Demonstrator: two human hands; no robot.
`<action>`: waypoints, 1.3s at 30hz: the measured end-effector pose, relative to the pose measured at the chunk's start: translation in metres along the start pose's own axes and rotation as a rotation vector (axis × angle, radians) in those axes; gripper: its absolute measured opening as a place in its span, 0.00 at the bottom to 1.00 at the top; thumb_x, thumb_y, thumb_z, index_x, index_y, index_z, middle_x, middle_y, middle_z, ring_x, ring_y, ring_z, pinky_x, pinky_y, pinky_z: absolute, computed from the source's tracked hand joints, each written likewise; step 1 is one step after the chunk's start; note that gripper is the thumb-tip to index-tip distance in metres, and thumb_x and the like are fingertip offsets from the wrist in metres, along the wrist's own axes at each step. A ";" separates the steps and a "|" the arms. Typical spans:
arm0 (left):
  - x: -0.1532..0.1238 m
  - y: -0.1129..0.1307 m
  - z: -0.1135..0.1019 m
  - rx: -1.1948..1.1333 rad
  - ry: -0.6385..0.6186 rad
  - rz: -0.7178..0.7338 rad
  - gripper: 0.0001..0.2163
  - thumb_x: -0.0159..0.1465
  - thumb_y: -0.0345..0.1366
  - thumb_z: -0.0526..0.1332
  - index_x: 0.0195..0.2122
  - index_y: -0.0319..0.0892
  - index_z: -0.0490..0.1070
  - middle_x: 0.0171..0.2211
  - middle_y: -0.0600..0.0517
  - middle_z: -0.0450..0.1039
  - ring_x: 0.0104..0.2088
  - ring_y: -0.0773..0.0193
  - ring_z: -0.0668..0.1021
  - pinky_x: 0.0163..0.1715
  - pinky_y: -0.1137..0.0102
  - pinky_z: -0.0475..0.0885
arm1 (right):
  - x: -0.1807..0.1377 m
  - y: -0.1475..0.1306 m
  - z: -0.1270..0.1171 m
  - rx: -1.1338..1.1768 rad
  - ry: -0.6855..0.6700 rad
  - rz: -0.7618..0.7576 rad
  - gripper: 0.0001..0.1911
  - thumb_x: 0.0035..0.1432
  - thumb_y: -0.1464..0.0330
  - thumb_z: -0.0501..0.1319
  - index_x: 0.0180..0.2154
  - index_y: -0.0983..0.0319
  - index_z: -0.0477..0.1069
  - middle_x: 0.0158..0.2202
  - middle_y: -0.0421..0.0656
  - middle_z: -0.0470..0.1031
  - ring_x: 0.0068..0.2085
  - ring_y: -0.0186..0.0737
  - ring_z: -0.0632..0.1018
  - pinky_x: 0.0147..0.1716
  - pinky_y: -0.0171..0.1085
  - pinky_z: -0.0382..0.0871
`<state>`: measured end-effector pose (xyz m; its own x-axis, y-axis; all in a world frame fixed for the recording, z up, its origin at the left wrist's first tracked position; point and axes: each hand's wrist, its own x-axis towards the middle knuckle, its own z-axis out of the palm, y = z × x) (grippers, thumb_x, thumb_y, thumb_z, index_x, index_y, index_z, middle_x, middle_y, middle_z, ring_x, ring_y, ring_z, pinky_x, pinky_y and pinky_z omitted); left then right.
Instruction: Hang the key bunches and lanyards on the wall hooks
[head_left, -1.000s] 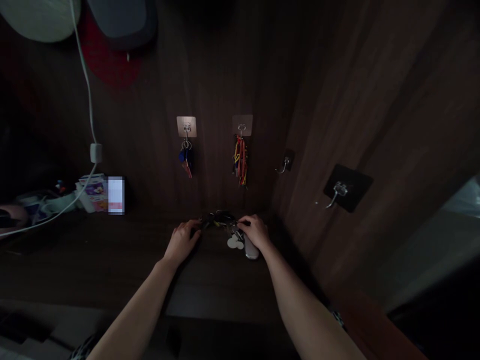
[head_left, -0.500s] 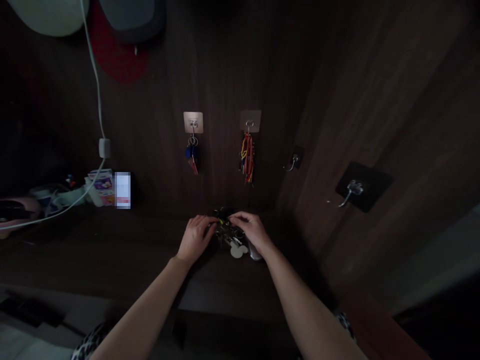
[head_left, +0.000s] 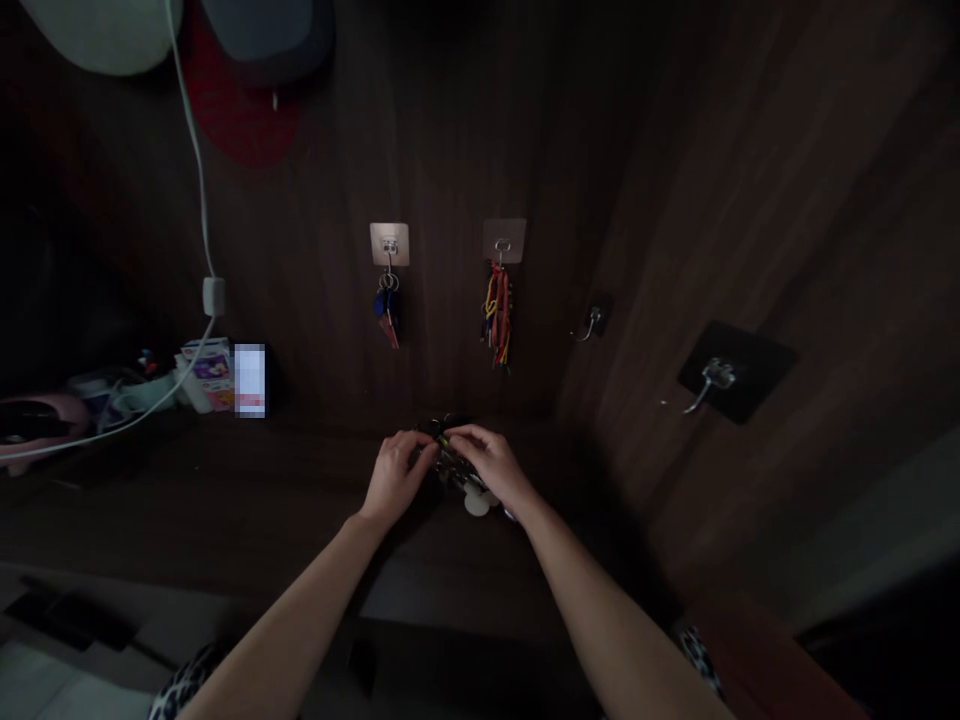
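A dark bunch of keys (head_left: 448, 447) with a pale round tag (head_left: 477, 503) lies on a dark wooden shelf (head_left: 225, 500). My left hand (head_left: 395, 476) pinches its left side with curled fingers. My right hand (head_left: 489, 464) covers the right side, fingers closed on the bunch. On the back wall, a square hook (head_left: 389, 244) carries blue and red keys (head_left: 387, 314). A second hook (head_left: 503, 241) holds a red and yellow bundle (head_left: 498, 318).
Two bare metal hooks (head_left: 592, 322) (head_left: 712, 378) hang on the right wall. A white cable (head_left: 196, 170) with a switch (head_left: 214, 296) runs down to the left. Small boxes (head_left: 210, 372) and clutter sit at the shelf's left end.
Both hands have drawn together over the key bunch; my right hand moved left and now hides the silver piece and most of the pale tag. The view shifted slightly.
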<state>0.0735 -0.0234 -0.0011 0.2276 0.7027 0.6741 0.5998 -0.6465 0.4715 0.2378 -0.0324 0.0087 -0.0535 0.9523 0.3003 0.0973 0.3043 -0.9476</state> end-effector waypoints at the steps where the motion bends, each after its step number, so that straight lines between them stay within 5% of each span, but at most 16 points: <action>1: 0.000 0.000 0.000 -0.022 0.015 -0.036 0.09 0.63 0.40 0.54 0.31 0.43 0.69 0.30 0.54 0.73 0.33 0.65 0.74 0.37 0.69 0.66 | 0.000 0.001 0.001 0.028 -0.016 0.010 0.12 0.50 0.61 0.60 0.36 0.60 0.73 0.31 0.39 0.76 0.35 0.36 0.75 0.36 0.35 0.65; 6: 0.000 0.000 -0.002 -0.102 0.040 -0.165 0.09 0.61 0.42 0.55 0.29 0.43 0.69 0.28 0.54 0.73 0.31 0.66 0.74 0.34 0.71 0.68 | -0.002 0.007 0.011 0.146 -0.095 0.044 0.18 0.43 0.65 0.66 0.38 0.59 0.67 0.32 0.39 0.75 0.35 0.36 0.75 0.34 0.35 0.67; 12: 0.000 0.002 -0.003 -0.142 0.038 -0.194 0.10 0.59 0.42 0.56 0.26 0.42 0.69 0.26 0.55 0.72 0.29 0.67 0.74 0.31 0.74 0.68 | -0.003 0.011 0.021 0.030 0.038 -0.040 0.19 0.40 0.67 0.67 0.36 0.58 0.63 0.30 0.36 0.72 0.34 0.35 0.74 0.34 0.35 0.66; 18: 0.000 0.001 -0.002 -0.164 0.029 -0.180 0.10 0.59 0.42 0.57 0.26 0.42 0.70 0.26 0.55 0.72 0.29 0.68 0.74 0.32 0.74 0.68 | -0.004 0.008 0.019 -0.044 0.057 -0.145 0.08 0.49 0.63 0.62 0.32 0.59 0.69 0.31 0.39 0.73 0.35 0.37 0.74 0.37 0.36 0.66; 32: 0.000 0.005 -0.005 -0.198 0.026 -0.111 0.10 0.60 0.42 0.56 0.32 0.43 0.71 0.30 0.53 0.75 0.33 0.65 0.76 0.35 0.72 0.70 | -0.002 0.004 0.019 0.157 0.037 0.011 0.13 0.41 0.58 0.66 0.30 0.58 0.76 0.29 0.37 0.77 0.34 0.38 0.76 0.36 0.36 0.68; 39: 0.004 -0.020 -0.007 -0.037 0.061 -0.208 0.14 0.62 0.45 0.50 0.35 0.43 0.70 0.32 0.51 0.75 0.35 0.61 0.76 0.38 0.68 0.70 | 0.008 0.001 -0.011 0.274 0.364 0.037 0.15 0.39 0.60 0.67 0.31 0.61 0.75 0.28 0.41 0.77 0.32 0.37 0.76 0.33 0.35 0.67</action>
<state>0.0564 -0.0099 -0.0040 0.0544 0.8034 0.5929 0.6002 -0.5009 0.6236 0.2488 -0.0240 0.0116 0.3025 0.9230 0.2377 -0.1764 0.2993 -0.9377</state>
